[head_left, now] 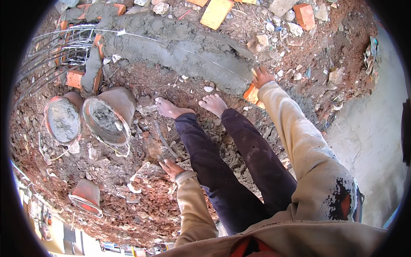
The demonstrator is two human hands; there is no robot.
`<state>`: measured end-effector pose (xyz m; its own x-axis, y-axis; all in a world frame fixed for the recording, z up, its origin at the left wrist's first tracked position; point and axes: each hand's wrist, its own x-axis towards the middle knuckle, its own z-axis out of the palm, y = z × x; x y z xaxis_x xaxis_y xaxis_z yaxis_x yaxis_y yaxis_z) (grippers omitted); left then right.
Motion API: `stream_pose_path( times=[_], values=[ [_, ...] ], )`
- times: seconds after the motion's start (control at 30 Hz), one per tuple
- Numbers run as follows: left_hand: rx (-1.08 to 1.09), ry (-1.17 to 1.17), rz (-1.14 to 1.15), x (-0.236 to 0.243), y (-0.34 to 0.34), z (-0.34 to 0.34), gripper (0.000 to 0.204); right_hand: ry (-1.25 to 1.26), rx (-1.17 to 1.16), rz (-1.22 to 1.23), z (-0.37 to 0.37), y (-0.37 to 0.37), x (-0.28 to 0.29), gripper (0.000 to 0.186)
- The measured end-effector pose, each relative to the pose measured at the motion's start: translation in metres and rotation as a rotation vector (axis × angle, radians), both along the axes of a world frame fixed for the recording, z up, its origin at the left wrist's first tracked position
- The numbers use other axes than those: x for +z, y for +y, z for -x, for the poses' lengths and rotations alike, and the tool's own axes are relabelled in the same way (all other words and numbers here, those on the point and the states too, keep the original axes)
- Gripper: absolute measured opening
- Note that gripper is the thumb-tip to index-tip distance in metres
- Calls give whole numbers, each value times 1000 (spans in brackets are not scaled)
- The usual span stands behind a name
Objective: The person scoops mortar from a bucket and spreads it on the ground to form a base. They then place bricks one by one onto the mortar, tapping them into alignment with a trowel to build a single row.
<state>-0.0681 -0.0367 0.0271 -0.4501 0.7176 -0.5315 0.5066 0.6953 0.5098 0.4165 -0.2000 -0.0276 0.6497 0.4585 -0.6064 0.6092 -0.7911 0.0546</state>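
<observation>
My right hand [262,77] is closed at the right end of a low wall topped with wet grey mortar [184,55]. What its fingers grip is hidden; a flat, mortar-grey shape [237,47] lies just beyond them. An orange brick [253,95] shows below that hand, at the wall's end. A thin white string [201,58] runs along the mortar toward the same end. My left hand [172,168] hangs empty beside my left leg, its fingers apart above the rubble.
Two mortar-smeared buckets [109,113] [64,120] stand left of my bare feet; another bucket [87,196] lies lower left. Steel rebar [55,60] juts out at the wall's left end. Loose bricks [216,13] and stones lie beyond the wall. A grey concrete surface [368,141] is at right.
</observation>
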Motion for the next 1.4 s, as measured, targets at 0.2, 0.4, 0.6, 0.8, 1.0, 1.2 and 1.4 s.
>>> stream_pose_path(
  times=[0.2,0.4,0.6,0.8,1.0,1.2,1.4],
  values=[
    [91,-56,167,19,-9,25,65,280,-184,-339,-12,17,43,61],
    [-178,-56,182,3,22,68,60,303,-8,-47,-56,102,9,50],
    [-187,-3,242,24,46,17,57,431,128,253,-25,49,38,55],
    [-511,10,245,7,62,60,59,389,41,124,-19,8,26,63],
    [-147,-81,310,40,70,-12,52,582,-646,-382,42,72,73,41],
    [-725,68,313,16,103,52,56,604,-930,-375,50,132,4,31],
    [-481,-53,312,33,136,-26,44,445,-863,-368,87,12,-13,36]
  ],
)
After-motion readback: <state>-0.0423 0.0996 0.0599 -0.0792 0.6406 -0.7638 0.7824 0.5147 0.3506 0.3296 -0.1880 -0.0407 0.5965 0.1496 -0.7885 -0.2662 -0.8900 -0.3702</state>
